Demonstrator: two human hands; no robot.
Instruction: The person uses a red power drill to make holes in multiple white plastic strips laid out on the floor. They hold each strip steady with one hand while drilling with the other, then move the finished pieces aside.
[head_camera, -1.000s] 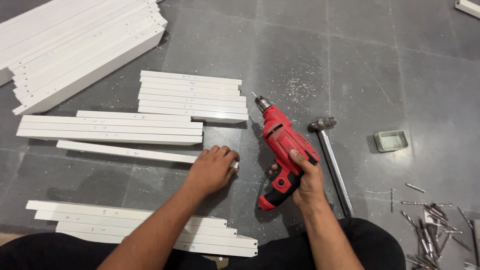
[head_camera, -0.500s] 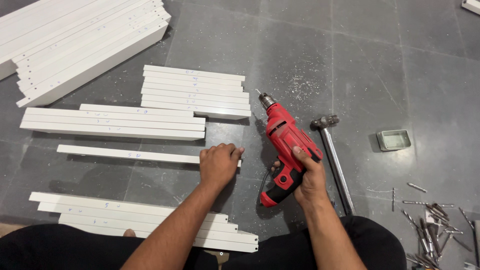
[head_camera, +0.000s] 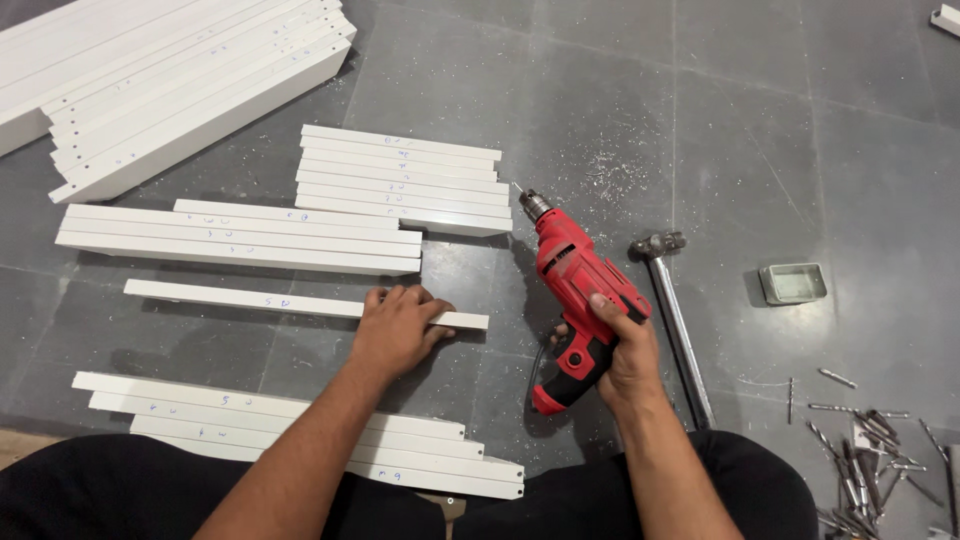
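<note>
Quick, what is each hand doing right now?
Left hand: open, palm down, pressing on a single white slat on the floor.
Right hand: closed around the grip of a red power drill.

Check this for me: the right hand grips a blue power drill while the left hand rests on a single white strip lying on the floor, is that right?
Not quite: the head view shows the drill is red, not blue. The right hand does grip it, and the left hand rests on the single white strip.

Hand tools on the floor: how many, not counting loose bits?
2. A red drill gripped in the right hand, and a hammer lying just right of it. More may hide in the scattered metal bits at right.
</note>
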